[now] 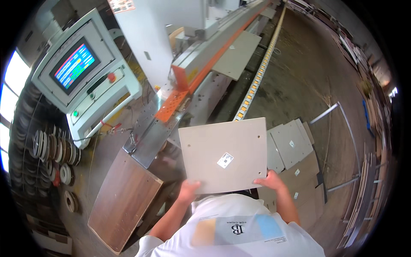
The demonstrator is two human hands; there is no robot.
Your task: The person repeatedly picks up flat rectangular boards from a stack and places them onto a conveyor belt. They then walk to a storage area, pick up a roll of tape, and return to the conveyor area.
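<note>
Evenly, both hands grip one rectangular greige panel (220, 141) by its near corners. The left hand (188, 191) is closed on the lower left corner, and the right hand (269, 180) pinches the lower right one, its thumb lying over the top face. The panel is held up in front of the person's white shirt (257, 233), its broad face toward the head camera. A white label (225, 160) is stuck on that face below the middle, and small dark holes show near the corners.

Just beyond the panel's right edge, more greige panels (295, 147) lie overlapping, several with labels of their own. To the left is a brown wood-grain counter (124, 201), and at its far end the metal ledge (147, 143) of a long machine with an orange plate (172, 105). Farther along the machine, another flat panel (237, 55) lies beside a track of yellow rollers (256, 81).

At the upper left stands a pale control console (70, 100) with a lit screen (76, 65), a red button (111, 77) and a green button (75, 114). Below it, rolls of edging (65, 174) are ranged on the left. Long boards (364, 192) line the far right.
</note>
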